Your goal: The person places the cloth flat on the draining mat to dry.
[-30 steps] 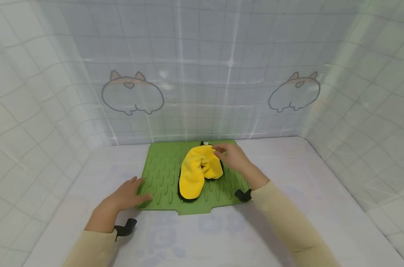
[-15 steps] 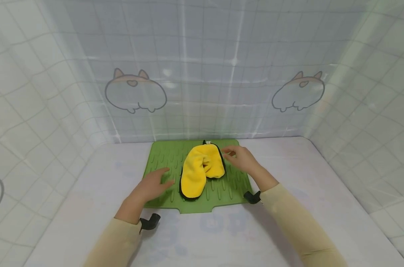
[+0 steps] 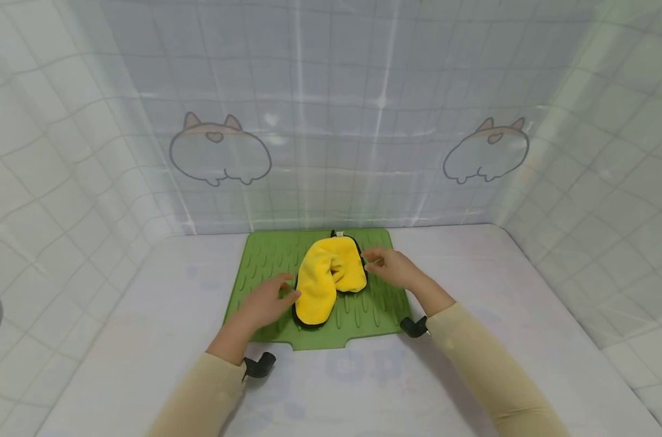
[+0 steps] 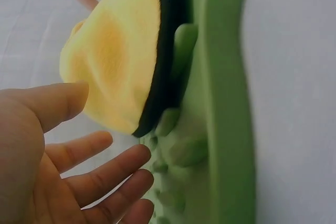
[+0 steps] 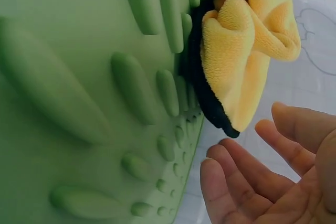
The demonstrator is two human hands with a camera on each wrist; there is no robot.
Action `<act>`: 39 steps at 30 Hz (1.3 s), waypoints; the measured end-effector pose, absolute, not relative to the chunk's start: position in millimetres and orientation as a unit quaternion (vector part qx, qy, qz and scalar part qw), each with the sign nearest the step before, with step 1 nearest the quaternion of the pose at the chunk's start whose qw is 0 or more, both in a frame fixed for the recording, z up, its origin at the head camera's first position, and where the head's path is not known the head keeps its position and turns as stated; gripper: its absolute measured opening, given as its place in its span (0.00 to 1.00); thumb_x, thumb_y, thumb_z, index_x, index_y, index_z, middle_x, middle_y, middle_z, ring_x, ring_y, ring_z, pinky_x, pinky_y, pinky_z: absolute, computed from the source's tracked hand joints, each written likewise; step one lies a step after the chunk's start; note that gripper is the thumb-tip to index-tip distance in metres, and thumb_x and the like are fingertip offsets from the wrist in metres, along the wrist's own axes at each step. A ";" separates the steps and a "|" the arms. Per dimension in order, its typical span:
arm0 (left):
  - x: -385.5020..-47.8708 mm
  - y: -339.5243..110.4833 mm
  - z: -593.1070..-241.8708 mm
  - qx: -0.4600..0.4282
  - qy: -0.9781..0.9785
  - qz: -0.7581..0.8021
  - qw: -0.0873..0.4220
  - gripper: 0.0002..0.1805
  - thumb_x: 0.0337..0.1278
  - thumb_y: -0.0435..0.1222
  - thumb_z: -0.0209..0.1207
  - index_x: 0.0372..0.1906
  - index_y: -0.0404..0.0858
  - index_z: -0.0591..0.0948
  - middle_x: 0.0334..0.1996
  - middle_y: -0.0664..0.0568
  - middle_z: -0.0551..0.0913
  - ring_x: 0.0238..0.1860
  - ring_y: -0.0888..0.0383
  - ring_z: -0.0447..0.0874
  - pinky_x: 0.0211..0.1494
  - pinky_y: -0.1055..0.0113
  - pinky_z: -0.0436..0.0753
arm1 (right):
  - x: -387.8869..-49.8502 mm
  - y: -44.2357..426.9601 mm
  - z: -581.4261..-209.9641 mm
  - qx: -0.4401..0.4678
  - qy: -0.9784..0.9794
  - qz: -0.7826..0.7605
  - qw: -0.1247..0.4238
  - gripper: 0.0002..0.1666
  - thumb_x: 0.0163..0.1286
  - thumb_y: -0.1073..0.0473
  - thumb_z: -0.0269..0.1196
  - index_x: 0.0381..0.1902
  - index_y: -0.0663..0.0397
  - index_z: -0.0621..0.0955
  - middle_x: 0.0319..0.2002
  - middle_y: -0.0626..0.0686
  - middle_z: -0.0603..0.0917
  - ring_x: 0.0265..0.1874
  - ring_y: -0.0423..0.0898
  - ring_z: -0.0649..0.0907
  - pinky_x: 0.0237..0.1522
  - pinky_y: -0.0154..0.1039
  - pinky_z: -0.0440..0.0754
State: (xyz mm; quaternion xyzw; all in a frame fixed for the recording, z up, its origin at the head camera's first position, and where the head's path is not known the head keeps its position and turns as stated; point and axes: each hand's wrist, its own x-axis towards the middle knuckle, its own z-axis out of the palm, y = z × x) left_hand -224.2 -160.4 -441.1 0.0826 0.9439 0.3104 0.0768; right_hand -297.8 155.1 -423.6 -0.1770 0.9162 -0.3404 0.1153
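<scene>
The yellow cloth (image 3: pixel 316 282) lies on the green mat (image 3: pixel 254 267), running from near the far edge down towards the tab (image 3: pixel 319 346) on the near edge. I judge the handling to be at an early point: the cloth is on the mat, curled round on itself with a pinched hollow mid-length, and I have no grip on it. My left hand (image 3: pixel 264 302) is spread at its left side, thumb at the fabric — whether touching, I can't tell. My right hand (image 3: pixel 393 268) is loosely spread too, just beside the other flank. The yellow pile looks plush and soft, trimmed in a black border (image 4: pixel 165 30); the mat seems rubbery, studded with long rounded ridges (image 5: pixel 131 87).
</scene>
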 end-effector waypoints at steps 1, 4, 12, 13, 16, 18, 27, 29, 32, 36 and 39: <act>-224.3 -158.8 -441.9 0.080 0.944 0.310 0.079 0.33 0.72 0.50 0.56 0.73 0.38 0.68 0.60 0.42 0.79 0.60 0.41 0.77 0.59 0.42 0.76 | -297.7 155.4 -424.6 -0.177 0.915 -0.342 0.118 0.24 0.78 0.55 0.58 0.68 0.50 0.75 0.62 0.58 0.79 0.60 0.57 0.78 0.57 0.54 0.79; -224.9 -154.6 -444.1 0.074 0.947 0.301 0.082 0.33 0.71 0.51 0.57 0.73 0.39 0.68 0.60 0.43 0.79 0.60 0.42 0.78 0.59 0.43 0.77 | -297.8 156.1 -426.9 -0.180 0.912 -0.345 0.129 0.23 0.78 0.55 0.58 0.67 0.49 0.76 0.59 0.58 0.80 0.58 0.57 0.79 0.56 0.54 0.80; -226.3 -149.2 -449.3 0.079 0.948 0.296 0.083 0.31 0.70 0.49 0.59 0.72 0.40 0.70 0.59 0.44 0.80 0.57 0.45 0.79 0.57 0.45 0.78 | -298.8 157.3 -432.4 -0.204 0.903 -0.351 0.141 0.19 0.77 0.56 0.59 0.62 0.50 0.80 0.53 0.56 0.83 0.52 0.52 0.82 0.50 0.49 0.82; -226.2 -149.0 -449.7 0.081 0.946 0.301 0.085 0.31 0.70 0.49 0.59 0.71 0.41 0.70 0.58 0.44 0.81 0.57 0.45 0.79 0.57 0.46 0.78 | -298.9 157.5 -432.9 -0.210 0.901 -0.352 0.141 0.18 0.77 0.57 0.59 0.61 0.51 0.80 0.52 0.55 0.83 0.51 0.52 0.82 0.49 0.48 0.82; -226.1 -148.3 -449.2 0.079 0.937 0.326 0.095 0.27 0.70 0.47 0.60 0.68 0.40 0.73 0.55 0.45 0.81 0.54 0.47 0.80 0.52 0.49 0.80 | -298.8 157.7 -433.7 -0.224 0.895 -0.358 0.144 0.16 0.77 0.58 0.59 0.58 0.53 0.82 0.50 0.53 0.84 0.50 0.50 0.82 0.49 0.47 0.82; -225.6 -148.3 -448.2 0.069 0.931 0.343 0.108 0.25 0.70 0.47 0.60 0.66 0.41 0.74 0.55 0.45 0.81 0.52 0.48 0.80 0.50 0.51 0.80 | -298.1 157.5 -433.5 -0.229 0.891 -0.362 0.148 0.15 0.76 0.59 0.59 0.57 0.55 0.83 0.48 0.52 0.85 0.48 0.49 0.82 0.49 0.46 0.82; -230.1 -147.9 -446.8 0.051 0.918 0.364 0.151 0.25 0.67 0.45 0.63 0.66 0.47 0.74 0.58 0.43 0.79 0.45 0.51 0.81 0.43 0.55 0.81 | -297.3 156.7 -432.9 -0.232 0.885 -0.370 0.160 0.14 0.76 0.60 0.59 0.56 0.56 0.83 0.48 0.50 0.86 0.48 0.47 0.83 0.50 0.46 0.82; -231.3 -148.5 -447.7 0.049 0.916 0.369 0.150 0.24 0.66 0.42 0.64 0.64 0.47 0.75 0.57 0.44 0.79 0.45 0.50 0.80 0.42 0.56 0.81 | -297.2 156.9 -433.0 -0.231 0.885 -0.371 0.162 0.14 0.76 0.60 0.60 0.56 0.56 0.83 0.48 0.51 0.86 0.48 0.47 0.83 0.51 0.46 0.82; -232.4 -149.1 -449.6 0.042 0.913 0.380 0.143 0.21 0.65 0.38 0.65 0.61 0.45 0.77 0.54 0.45 0.80 0.46 0.50 0.80 0.42 0.57 0.80 | -297.5 157.5 -434.1 -0.230 0.885 -0.372 0.159 0.15 0.75 0.60 0.61 0.56 0.57 0.83 0.48 0.51 0.86 0.47 0.47 0.84 0.51 0.45 0.82; -233.8 -149.3 -452.9 0.040 0.911 0.389 0.130 0.17 0.65 0.36 0.65 0.57 0.43 0.79 0.49 0.47 0.81 0.44 0.51 0.79 0.41 0.58 0.80 | -298.1 157.2 -435.6 -0.215 0.887 -0.381 0.147 0.13 0.73 0.60 0.64 0.53 0.56 0.85 0.43 0.49 0.86 0.42 0.45 0.84 0.45 0.42 0.83; -234.6 -149.0 -455.1 0.044 0.911 0.391 0.122 0.14 0.67 0.36 0.63 0.54 0.42 0.79 0.46 0.48 0.81 0.42 0.52 0.78 0.41 0.59 0.79 | -297.8 156.0 -434.8 -0.199 0.888 -0.392 0.133 0.11 0.71 0.60 0.66 0.49 0.54 0.86 0.39 0.48 0.85 0.38 0.45 0.83 0.41 0.40 0.82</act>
